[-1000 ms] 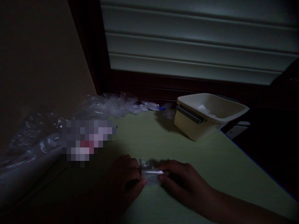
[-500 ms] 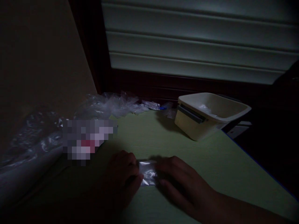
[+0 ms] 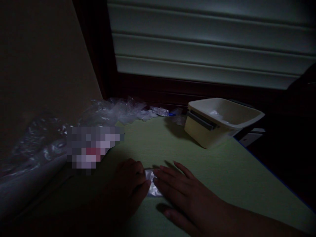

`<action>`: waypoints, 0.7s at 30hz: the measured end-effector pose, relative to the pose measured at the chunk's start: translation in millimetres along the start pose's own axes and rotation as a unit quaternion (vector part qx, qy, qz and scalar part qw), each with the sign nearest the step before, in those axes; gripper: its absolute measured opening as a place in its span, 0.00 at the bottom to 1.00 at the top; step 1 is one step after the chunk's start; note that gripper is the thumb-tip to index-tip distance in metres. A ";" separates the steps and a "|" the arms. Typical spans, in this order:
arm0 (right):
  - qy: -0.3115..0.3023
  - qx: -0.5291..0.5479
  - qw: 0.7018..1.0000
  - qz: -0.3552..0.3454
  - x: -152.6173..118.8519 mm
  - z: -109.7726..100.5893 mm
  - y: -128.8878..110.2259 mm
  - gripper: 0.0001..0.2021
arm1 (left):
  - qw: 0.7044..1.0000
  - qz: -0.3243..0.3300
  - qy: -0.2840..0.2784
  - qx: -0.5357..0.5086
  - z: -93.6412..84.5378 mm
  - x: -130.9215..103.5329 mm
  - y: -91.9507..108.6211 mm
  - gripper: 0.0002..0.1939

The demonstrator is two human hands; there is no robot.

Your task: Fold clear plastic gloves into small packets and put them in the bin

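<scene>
Two hands are at one packet [image 3: 152, 186]: left hand [image 3: 134, 184] pinches its left edge, right hand [image 3: 184, 192] lies open at its right side. Beyond right hand is a bin [image 3: 207, 131].

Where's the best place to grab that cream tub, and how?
Probably by the grey handle of the tub, coming from the near left, with fingers curled around it: it juts out just below the rim on that side.
</scene>
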State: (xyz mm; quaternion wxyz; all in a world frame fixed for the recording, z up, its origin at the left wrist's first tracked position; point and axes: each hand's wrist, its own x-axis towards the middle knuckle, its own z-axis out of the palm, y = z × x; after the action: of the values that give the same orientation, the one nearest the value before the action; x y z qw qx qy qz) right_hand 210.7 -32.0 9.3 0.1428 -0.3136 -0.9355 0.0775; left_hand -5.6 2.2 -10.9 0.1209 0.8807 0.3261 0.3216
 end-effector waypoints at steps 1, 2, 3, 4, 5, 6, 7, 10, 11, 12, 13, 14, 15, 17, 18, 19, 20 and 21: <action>-0.021 0.018 1.000 0.007 1.1 -1.1 0.0 0.24 | 1.000 -0.002 -0.004 0.001 0.2 -0.1 -0.4 0.15; -0.039 0.035 0.999 0.012 2.2 -2.2 0.0 0.25 | 1.000 -0.003 -0.006 0.006 0.4 -0.4 -1.0 0.15; -0.054 0.049 0.997 0.016 3.2 -3.5 -0.2 0.25 | 1.000 -0.003 -0.005 0.014 0.6 -0.6 -1.9 0.15; -0.066 0.059 0.996 0.019 4.1 -4.7 -0.6 0.25 | 1.000 -0.002 -0.006 0.024 0.6 -0.8 -2.6 0.15; -0.076 0.065 0.995 0.022 4.9 -5.9 -1.0 0.25 | 0.999 0.001 -0.007 0.035 0.3 -0.9 -3.0 0.14; -0.085 0.069 0.994 0.025 5.4 -6.9 -1.4 0.25 | 0.999 0.002 -0.005 0.046 -0.2 -0.8 -3.0 0.12; -0.092 0.070 0.993 0.029 5.8 -7.8 -1.8 0.25 | 0.998 0.005 0.003 0.059 -1.1 -0.5 -2.6 0.11; -0.108 0.072 0.991 0.036 6.2 -9.1 -2.1 0.25 | 0.993 0.040 0.034 0.109 -4.2 0.8 0.5 0.05; -0.111 0.072 0.991 0.036 6.2 -9.1 -2.0 0.25 | 0.989 0.063 0.031 0.127 -5.1 1.1 1.7 0.05; -0.111 0.073 0.991 0.036 6.0 -8.9 -1.8 0.25 | 0.985 0.092 0.018 0.143 -5.8 1.1 2.6 0.06; -0.108 0.073 0.991 0.034 5.6 -8.5 -1.6 0.25 | 0.981 0.120 -0.006 0.155 -6.3 0.8 3.3 0.08; -0.103 0.074 0.992 0.030 5.1 -8.1 -1.4 0.25 | 0.976 0.139 -0.035 0.164 -6.5 0.3 3.8 0.11; -0.096 0.074 0.992 0.028 4.5 -7.6 -1.3 0.25 | 0.973 0.149 -0.060 0.168 -6.6 -0.4 4.2 0.13; -0.085 0.076 0.993 0.029 3.5 -6.7 -1.5 0.25 | 0.971 0.147 -0.087 0.167 -6.7 -1.9 5.1 0.16; -0.083 0.076 0.993 0.032 3.2 -6.3 -1.6 0.25 | 0.972 0.145 -0.084 0.163 -6.8 -2.5 5.8 0.16; -0.082 0.076 0.993 0.035 3.0 -6.1 -1.8 0.24 | 0.974 0.145 -0.075 0.159 -7.0 -2.9 6.7 0.16; -0.081 0.077 0.993 0.037 3.1 -5.8 -2.0 0.24 | 0.974 0.150 -0.064 0.157 -7.2 -3.2 7.6 0.16; -0.080 0.077 0.993 0.038 3.3 -5.6 -2.1 0.24 | 0.973 0.157 -0.052 0.161 -7.5 -3.2 8.5 0.16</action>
State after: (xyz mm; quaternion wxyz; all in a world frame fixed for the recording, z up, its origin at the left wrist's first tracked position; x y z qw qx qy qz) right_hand 208.8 -31.4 15.9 0.0880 -0.3297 -0.9227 0.1796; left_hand -8.1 -6.4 -3.2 -0.0575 0.9443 0.2243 0.2337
